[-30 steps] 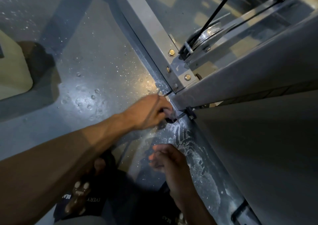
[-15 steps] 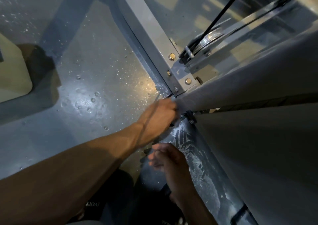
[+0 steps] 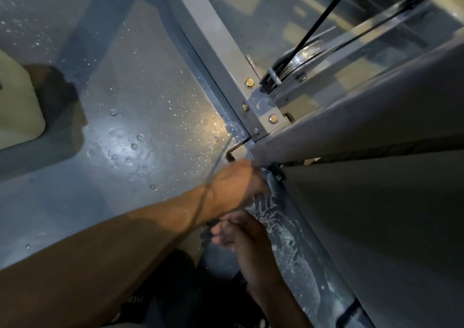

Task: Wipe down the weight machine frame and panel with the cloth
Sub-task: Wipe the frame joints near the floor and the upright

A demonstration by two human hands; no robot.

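My left hand (image 3: 236, 187) presses the wet frame (image 3: 288, 229), grip unclear; right hand (image 3: 241, 234) loosely curled, empty; no cloth visible, so suds may just smear

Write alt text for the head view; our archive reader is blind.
Seen from above, a person's left hand reaches to the base of a grey machine frame, the right hand just below it, beside white smears on the floor. No cloth is visible.
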